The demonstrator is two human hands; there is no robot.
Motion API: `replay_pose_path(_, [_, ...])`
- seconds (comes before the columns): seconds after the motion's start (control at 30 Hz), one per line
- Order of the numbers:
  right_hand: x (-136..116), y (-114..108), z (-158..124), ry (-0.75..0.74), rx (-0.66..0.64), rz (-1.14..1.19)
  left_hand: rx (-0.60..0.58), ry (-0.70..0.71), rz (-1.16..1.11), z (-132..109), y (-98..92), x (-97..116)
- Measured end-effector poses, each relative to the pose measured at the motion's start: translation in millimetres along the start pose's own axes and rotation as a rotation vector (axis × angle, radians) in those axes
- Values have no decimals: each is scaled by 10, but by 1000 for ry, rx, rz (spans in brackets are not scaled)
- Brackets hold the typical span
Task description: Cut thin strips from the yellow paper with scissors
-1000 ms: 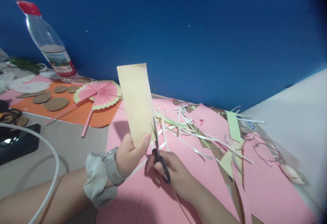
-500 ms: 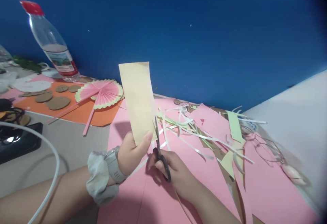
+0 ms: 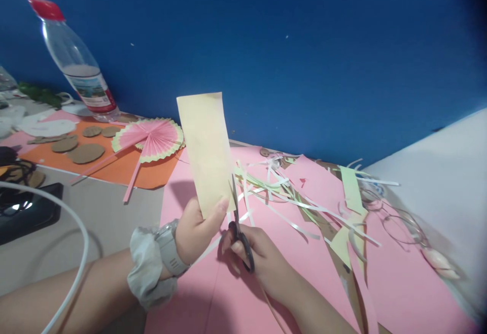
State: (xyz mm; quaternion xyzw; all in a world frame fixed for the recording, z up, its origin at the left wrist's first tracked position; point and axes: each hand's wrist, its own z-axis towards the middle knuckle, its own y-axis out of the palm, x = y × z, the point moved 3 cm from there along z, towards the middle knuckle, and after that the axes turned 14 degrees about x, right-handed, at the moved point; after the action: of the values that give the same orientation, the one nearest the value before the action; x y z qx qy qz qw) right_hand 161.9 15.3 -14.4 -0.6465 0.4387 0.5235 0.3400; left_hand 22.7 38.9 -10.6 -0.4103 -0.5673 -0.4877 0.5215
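My left hand pinches the lower end of a pale yellow paper strip, thumb on its front face. The strip stands nearly upright in front of the blue wall. In my right hand are black-handled scissors, with fingers through the loops. Their blades point up along the strip's lower right edge; whether paper lies between them I cannot tell. Pink paper sheets lie beneath both hands. Thin white and green paper strips are heaped just beyond my right hand.
To the left, a pink paper fan and cardboard discs lie on orange paper. A red-capped bottle stands behind them. A white cable arches over my left forearm. The blue wall closes off the back.
Hardly anything differs. The scissors and my right hand have shifted very slightly right; my left hand keeps the paper strip in the same place.
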Motion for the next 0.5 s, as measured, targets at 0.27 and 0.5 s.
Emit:
replay_pose_path(0.27, [-20, 7, -5, 6, 10, 7, 5, -10, -32, -3, 1, -9])
replay_pose_path(0.5, [-23, -1, 2, -6, 2, -28, -3, 19, 3, 2, 4, 18])
